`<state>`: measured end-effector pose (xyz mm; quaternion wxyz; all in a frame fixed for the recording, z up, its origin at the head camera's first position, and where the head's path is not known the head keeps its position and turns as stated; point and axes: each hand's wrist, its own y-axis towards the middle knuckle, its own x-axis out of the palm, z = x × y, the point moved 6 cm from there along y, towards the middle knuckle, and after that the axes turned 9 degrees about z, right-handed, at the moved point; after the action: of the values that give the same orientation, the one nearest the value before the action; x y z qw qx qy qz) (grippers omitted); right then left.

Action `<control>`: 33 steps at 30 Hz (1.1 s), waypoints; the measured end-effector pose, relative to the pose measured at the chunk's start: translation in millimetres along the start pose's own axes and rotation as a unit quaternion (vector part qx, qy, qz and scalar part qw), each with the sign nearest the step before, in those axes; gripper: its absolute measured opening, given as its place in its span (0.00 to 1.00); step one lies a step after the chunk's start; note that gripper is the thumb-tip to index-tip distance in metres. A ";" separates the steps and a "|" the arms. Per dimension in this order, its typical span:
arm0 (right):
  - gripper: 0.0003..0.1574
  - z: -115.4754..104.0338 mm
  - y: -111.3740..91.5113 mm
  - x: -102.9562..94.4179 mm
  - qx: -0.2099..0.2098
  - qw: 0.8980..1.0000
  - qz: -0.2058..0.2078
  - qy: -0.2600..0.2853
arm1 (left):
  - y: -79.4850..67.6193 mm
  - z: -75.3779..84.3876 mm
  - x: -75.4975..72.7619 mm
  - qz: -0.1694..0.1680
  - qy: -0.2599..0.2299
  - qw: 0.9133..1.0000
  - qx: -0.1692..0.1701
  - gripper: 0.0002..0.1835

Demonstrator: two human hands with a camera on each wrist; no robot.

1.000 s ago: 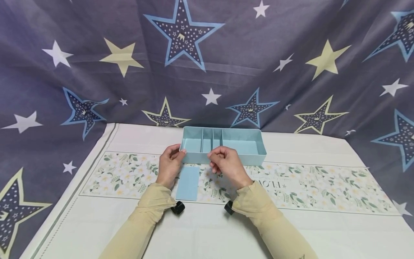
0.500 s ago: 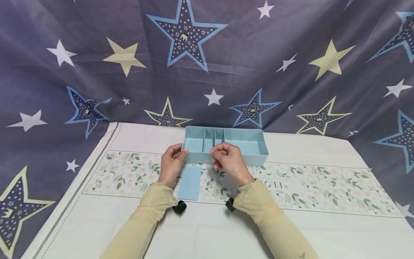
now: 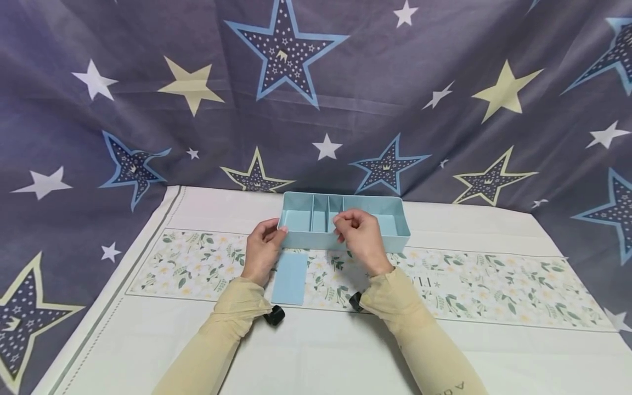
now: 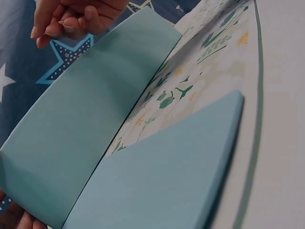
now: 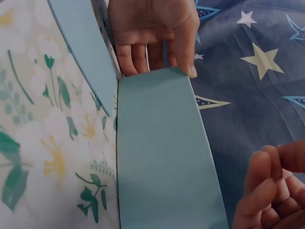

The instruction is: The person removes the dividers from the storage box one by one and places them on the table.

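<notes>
A light blue organizer box (image 3: 305,239) with dividers (image 3: 328,214) inside stands at the back of the table. My left hand (image 3: 263,249) grips its left end, the thumb on the front rim and the other fingers round the side, as the right wrist view also shows. My right hand (image 3: 362,236) hovers at the front rim right of the middle, overlapping the box in the head view. Its fingers are curled with thumb and index tips together, and nothing shows between them. A flat light blue rectangular panel (image 3: 289,278) lies in front of the box.
A floral mat (image 3: 494,285) runs across the white-covered table (image 3: 316,356) beneath the panel and in front of the box. A dark star-patterned curtain (image 3: 237,120) hangs right behind the box. A black wrist device (image 3: 274,315) sits on the left wrist.
My right hand has moved rightward along the front rim, uncovering the box's narrow middle compartments. My left hand, the box and the panel have stayed in place.
</notes>
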<state>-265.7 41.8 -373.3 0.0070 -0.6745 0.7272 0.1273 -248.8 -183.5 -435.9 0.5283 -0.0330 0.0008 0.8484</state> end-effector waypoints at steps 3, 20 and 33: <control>0.11 1.0 3.7 -2.1 0.004 1.000 0.006 0.002 | 0.8 -0.2 -0.9 0.002 0.003 1.000 -0.001 0.21; 0.06 3.6 14.4 -4.9 -0.002 0.999 0.039 -0.007 | 2.2 -1.7 -0.4 0.007 0.006 1.000 -0.001 0.20; 0.06 1.4 20.8 -3.7 -0.083 0.990 0.081 -0.079 | 0.7 -0.8 -0.4 0.005 0.003 1.000 -0.003 0.19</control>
<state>-286.1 46.9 -370.3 -0.0017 -0.5990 0.7637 0.2406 -249.2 -184.3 -436.6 0.5242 -0.0371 0.0006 0.8508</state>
